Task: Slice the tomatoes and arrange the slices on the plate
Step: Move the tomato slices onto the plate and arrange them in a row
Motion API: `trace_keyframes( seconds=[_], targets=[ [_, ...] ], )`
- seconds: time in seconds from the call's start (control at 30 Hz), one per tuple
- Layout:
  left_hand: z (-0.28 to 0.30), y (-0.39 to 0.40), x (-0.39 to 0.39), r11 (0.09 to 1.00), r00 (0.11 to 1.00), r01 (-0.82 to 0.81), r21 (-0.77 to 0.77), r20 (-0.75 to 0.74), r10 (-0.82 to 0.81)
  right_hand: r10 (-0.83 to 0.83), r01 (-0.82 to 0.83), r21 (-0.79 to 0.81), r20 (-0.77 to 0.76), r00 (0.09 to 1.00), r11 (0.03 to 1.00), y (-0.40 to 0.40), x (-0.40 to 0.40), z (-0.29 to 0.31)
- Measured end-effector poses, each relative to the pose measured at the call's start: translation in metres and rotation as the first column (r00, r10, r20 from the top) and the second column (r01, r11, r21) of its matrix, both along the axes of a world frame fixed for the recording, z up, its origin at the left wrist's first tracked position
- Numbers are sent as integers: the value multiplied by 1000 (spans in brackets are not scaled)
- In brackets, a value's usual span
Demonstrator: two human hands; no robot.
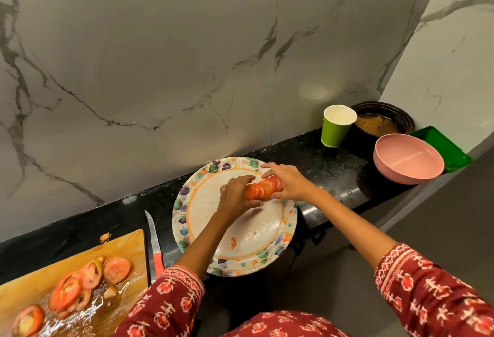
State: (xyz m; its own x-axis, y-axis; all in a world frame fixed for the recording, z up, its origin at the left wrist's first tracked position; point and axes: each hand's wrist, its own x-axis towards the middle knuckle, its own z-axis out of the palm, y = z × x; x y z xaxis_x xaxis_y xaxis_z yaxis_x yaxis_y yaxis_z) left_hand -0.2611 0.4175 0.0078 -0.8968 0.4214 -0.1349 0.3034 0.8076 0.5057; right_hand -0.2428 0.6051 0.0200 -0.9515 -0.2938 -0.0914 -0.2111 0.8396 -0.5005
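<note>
A: Head view: where's the tomato?

B: Both hands cup a row of red tomato slices (263, 189) at twelve o'clock on the round floral-rimmed plate (187, 219). The left hand (236, 194) curls round one end, the right hand (290, 183) round the other.

A: How will they handle?

B: Likely soft, wet and slippery; hold the row by its ends, pressing lightly.

A: Containers?

B: More slices (66, 292) lie on the wooden cutting board (123, 248) at eight o'clock. The pink bowl (409, 159) looks empty. The green paper cup (337, 126): cannot tell.
</note>
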Motion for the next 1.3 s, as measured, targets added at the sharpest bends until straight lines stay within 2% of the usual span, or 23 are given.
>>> trace_keyframes(
  seconds=[0.3, 0.67, 0.83, 1.1, 1.3],
  targets=[
    [-2, 4, -6, 999, 999, 1, -32, -45, -2, 37, -37, 12, 15, 999, 999, -2, -9, -2],
    [4, 26, -5, 993, 999, 28, -113, -23, -31, -48, 48, -45, 5, 999, 998, 18, -3, -7],
    [6, 28, -3, 997, 1000, 1, -81, -26, -3, -30, 31, -51, 14, 999, 998, 10, -6, -11],
    [7, 27, -4, 996, 1000, 13, -87, -20, -15, -19, 15, -67, -54, 998, 998, 17, -10, -11],
    [7, 26, -2, 998, 999, 27, -62, -30, -29, 19, -20, -51, -19, 1000, 998, 14, -11, -13]
  ],
)
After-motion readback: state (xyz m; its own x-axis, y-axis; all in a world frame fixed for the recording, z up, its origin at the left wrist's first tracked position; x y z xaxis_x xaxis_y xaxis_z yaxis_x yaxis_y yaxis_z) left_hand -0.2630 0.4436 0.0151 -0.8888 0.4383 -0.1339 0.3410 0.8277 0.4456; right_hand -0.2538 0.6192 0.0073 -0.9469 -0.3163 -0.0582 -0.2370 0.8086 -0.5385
